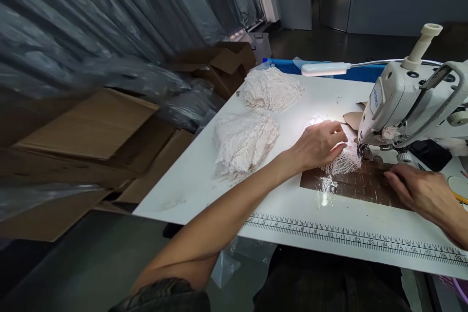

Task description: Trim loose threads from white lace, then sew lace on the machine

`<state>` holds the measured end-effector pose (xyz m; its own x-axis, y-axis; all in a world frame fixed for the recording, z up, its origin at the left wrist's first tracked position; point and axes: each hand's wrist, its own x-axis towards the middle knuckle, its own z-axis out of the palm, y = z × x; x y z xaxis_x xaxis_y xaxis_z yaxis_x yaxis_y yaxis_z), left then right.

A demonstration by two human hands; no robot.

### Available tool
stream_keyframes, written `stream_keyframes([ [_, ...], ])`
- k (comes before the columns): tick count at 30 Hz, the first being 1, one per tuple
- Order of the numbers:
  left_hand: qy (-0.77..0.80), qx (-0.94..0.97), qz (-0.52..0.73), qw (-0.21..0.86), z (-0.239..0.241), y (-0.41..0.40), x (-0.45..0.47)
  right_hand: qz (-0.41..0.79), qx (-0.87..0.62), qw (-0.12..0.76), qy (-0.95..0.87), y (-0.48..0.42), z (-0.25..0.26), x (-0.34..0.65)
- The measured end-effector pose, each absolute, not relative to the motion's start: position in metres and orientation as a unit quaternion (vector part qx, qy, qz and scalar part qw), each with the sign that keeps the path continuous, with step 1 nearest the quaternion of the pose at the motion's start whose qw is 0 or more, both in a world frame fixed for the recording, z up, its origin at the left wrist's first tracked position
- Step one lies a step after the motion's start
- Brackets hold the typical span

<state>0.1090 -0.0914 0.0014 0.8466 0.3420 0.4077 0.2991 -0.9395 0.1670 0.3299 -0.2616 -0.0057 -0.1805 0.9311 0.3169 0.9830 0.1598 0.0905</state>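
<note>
A piece of white lace (344, 160) lies under the needle area of the white sewing machine (397, 92). My left hand (323, 142) is over the lace with its fingers bent and closed on it, just left of the presser foot. My right hand (420, 187) rests at the right part of the shiny brown plate (347, 187) on the table. Its fingers are curled together, and whatever may be between them is hidden. Part of the lace is covered by my left hand.
Two heaps of white lace, a nearer heap (244, 144) and a farther heap (272, 88), lie on the white table (190, 190). A ruler strip (329, 234) runs along the front edge. Cardboard boxes (87, 122) stand left; a lamp (325, 69) hangs behind.
</note>
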Motion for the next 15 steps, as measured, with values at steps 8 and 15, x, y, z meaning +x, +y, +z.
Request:
stream_keyframes([
  [8,0.12,0.984,0.108,0.076,-0.008,-0.106,0.119,-0.04,-0.649,0.162,-0.743,-0.247,-0.014,0.318],
  [15,0.112,0.976,0.135,0.129,-0.02,-0.108,0.118,0.041,-0.68,0.173,-0.711,-0.223,-0.031,0.298],
])
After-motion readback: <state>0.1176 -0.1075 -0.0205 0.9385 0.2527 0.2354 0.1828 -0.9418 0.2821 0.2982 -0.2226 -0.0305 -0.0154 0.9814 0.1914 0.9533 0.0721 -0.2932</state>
